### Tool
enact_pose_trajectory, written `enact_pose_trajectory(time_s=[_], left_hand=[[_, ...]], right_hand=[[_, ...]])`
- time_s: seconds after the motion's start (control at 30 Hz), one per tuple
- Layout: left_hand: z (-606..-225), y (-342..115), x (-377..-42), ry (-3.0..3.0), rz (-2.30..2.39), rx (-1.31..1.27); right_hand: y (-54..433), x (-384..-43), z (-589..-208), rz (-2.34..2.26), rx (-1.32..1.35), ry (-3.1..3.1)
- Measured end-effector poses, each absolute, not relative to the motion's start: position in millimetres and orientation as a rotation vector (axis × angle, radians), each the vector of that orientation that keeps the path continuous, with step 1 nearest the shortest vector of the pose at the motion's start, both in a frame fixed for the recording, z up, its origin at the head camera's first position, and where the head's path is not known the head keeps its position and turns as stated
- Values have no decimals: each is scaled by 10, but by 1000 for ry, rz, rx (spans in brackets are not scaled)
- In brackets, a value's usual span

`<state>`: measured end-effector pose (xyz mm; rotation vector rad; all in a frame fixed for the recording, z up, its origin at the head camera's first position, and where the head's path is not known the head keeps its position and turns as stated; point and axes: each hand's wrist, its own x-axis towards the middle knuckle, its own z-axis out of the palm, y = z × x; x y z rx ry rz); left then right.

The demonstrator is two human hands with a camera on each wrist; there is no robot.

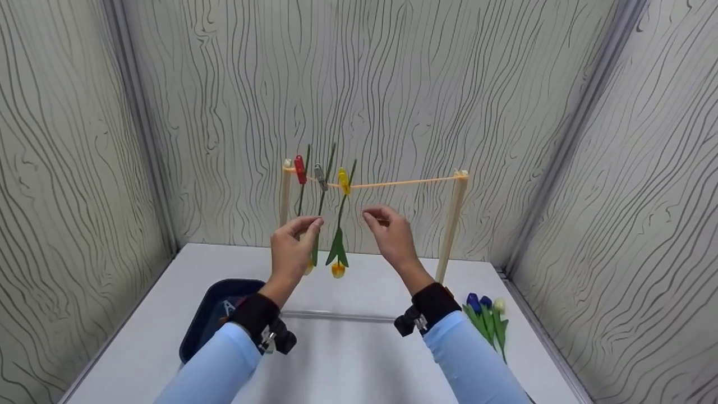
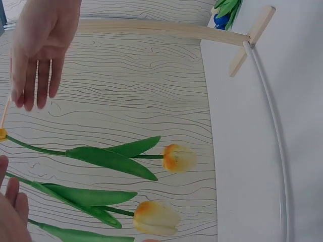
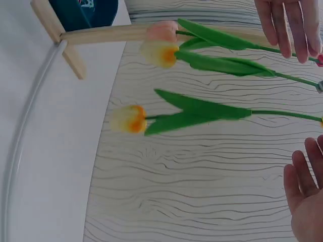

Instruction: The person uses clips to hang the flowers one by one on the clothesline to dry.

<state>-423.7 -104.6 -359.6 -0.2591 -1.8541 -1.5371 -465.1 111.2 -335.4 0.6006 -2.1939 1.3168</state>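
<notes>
An orange string (image 1: 404, 183) carries three tulips hanging heads down, pinned by a red clothespin (image 1: 300, 169), a grey clothespin (image 1: 320, 177) and a yellow clothespin (image 1: 344, 180). Under the yellow one hangs a yellow-orange tulip (image 3: 128, 119); beside it are another yellow-orange tulip (image 2: 156, 218) and a pink tulip (image 3: 161, 31). My left hand (image 1: 291, 247) is raised before the two left stems, overlapping them in the head view, and holds nothing. Right of the yellow-pinned tulip, below the string, my right hand (image 1: 391, 235) is also bare, its fingers loosely bent.
Wooden posts (image 1: 451, 230) hold up the string at both ends. A dark blue tray (image 1: 196, 314) with small items stands at the left of the white table (image 1: 336, 359). Blue and white tulips (image 1: 488, 320) lie at the right. Patterned walls enclose the table.
</notes>
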Motion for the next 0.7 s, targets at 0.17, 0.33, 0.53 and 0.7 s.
enact_pose_trajectory(time_s=[0.17, 0.33, 0.53, 0.7], left_hand=[[-3593, -1201, -4185, -1839, -1466, -235], [-3608, -1482, -4140, -1788, -1414, -217], [-3770, -1947, -4138, -1808, -1317, -118], [-4073, -2316, -4151, -1890, -1311, 29]], right_hand=[[1567, -4612, -3367, 978, 817, -2021], [2158, -4618, -3453, 805, 862, -1839], [2997, -4600, -3695, 821, 540, -1930], [3591, -4531, -4116, 852, 109, -2198]])
